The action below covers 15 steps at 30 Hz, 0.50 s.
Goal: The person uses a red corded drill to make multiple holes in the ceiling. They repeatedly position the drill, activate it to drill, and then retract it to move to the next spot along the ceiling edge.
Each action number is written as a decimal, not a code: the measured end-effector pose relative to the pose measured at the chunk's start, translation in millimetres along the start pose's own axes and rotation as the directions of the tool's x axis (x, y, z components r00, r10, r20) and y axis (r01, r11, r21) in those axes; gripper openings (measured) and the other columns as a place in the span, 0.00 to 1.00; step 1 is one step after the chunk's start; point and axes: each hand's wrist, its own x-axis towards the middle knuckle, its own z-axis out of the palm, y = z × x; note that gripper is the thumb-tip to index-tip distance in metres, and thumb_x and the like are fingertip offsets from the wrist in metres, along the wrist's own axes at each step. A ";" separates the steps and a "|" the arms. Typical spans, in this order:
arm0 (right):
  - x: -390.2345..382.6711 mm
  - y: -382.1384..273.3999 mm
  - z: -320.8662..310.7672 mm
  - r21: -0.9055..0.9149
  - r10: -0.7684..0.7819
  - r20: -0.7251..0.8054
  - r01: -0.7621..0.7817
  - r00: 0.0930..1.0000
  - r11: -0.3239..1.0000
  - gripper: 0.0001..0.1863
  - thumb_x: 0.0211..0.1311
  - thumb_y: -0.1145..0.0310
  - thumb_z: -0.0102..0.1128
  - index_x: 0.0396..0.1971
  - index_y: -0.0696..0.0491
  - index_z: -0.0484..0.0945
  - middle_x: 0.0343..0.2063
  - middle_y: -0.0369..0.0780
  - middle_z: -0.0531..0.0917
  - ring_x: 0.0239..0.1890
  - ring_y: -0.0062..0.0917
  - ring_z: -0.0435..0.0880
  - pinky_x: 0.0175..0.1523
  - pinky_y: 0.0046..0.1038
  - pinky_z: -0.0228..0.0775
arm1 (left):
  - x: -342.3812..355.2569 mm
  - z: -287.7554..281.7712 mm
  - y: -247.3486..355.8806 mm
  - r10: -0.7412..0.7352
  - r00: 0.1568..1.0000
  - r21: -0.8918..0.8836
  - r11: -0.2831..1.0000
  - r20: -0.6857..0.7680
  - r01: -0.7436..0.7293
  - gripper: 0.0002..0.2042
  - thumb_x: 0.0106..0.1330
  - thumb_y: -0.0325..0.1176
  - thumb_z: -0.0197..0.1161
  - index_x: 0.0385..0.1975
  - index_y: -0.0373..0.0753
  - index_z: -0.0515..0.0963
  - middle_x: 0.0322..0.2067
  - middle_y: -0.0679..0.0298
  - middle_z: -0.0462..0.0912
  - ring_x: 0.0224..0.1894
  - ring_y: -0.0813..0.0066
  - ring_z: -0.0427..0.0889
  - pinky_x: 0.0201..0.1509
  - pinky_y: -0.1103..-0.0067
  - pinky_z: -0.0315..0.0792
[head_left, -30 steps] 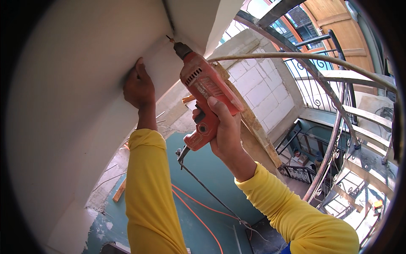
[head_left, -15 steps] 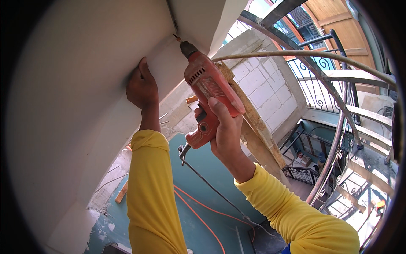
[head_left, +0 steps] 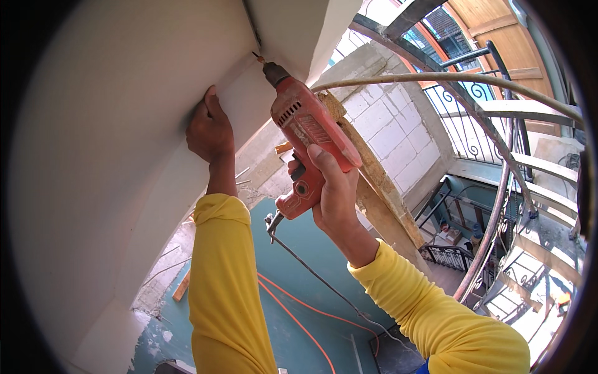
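Note:
In my right hand point(head_left: 336, 193) is a dusty red power drill point(head_left: 311, 128), gripped by its handle and pointing up. A thin bit point(head_left: 255, 56) in its dark chuck ends at or close to the white surface point(head_left: 124, 124), near a dark gap point(head_left: 252, 25) at the inner corner. I cannot tell whether it touches. To the left, my left hand point(head_left: 210, 128) rests against that white surface, fingers curled and thumb pointing up. What those fingers hold, if anything, is hidden. A dark power cord point(head_left: 311, 274) hangs from the drill's handle.
A curved metal rail point(head_left: 448, 79) crosses on the right, beside a metal frame point(head_left: 473, 112) with several rungs. Behind the drill runs a wooden beam point(head_left: 380, 187). Orange cord point(head_left: 299, 305) hangs by a teal wall point(head_left: 280, 243). A lower level shows at right.
The drill's tip has shifted very slightly left and down. Both hands keep nearly the same place, and the background has moved a little in view.

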 end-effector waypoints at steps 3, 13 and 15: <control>0.1 2.2 -1.4 0.003 0.009 0.001 -0.009 1.000 1.000 0.26 0.64 0.67 0.63 0.59 0.61 0.71 0.38 0.43 0.82 0.33 0.26 0.86 0.34 0.25 0.81 | 0.5 -1.2 -2.7 -0.003 1.000 0.009 1.000 0.008 0.003 0.16 0.73 0.54 0.57 0.39 0.55 0.90 0.29 0.61 0.89 0.32 0.54 0.88 0.36 0.62 0.80; 3.5 7.1 -0.4 0.028 -0.003 -0.027 0.004 1.000 1.000 0.24 0.61 0.74 0.68 0.57 0.61 0.75 0.41 0.41 0.85 0.33 0.24 0.86 0.35 0.25 0.79 | 0.1 1.3 -3.5 0.016 1.000 -0.025 1.000 0.005 -0.016 0.15 0.74 0.51 0.58 0.40 0.55 0.90 0.31 0.62 0.90 0.31 0.55 0.88 0.35 0.64 0.80; 5.2 11.9 -2.3 0.002 -0.022 -0.033 0.022 0.999 1.000 0.24 0.61 0.74 0.68 0.57 0.61 0.75 0.41 0.41 0.85 0.33 0.24 0.86 0.34 0.25 0.79 | -0.1 3.6 -2.7 0.037 0.999 -0.051 0.998 -0.024 -0.038 0.14 0.74 0.50 0.58 0.41 0.55 0.90 0.31 0.62 0.90 0.31 0.56 0.88 0.35 0.64 0.80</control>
